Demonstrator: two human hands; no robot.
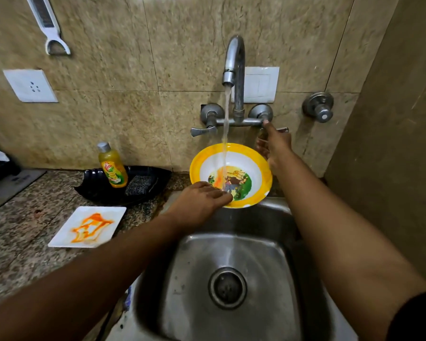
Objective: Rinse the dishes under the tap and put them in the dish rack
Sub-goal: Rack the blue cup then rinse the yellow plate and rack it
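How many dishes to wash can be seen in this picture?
2. A yellow-rimmed bowl is held under the running tap by the left hand. A stained white square plate lies on the counter, left of the sink. Others may be out of view.

Beige tiled wall point(123, 70), speckled granite counter point(22, 242), dim light.

Yellow-rimmed cartoon-printed bowl point(231, 174), orange-smeared white plate point(87, 227)

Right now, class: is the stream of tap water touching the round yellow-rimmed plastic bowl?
Touching. The head view shows the stream of tap water landing inside the yellow-rimmed bowl, which the left hand holds.
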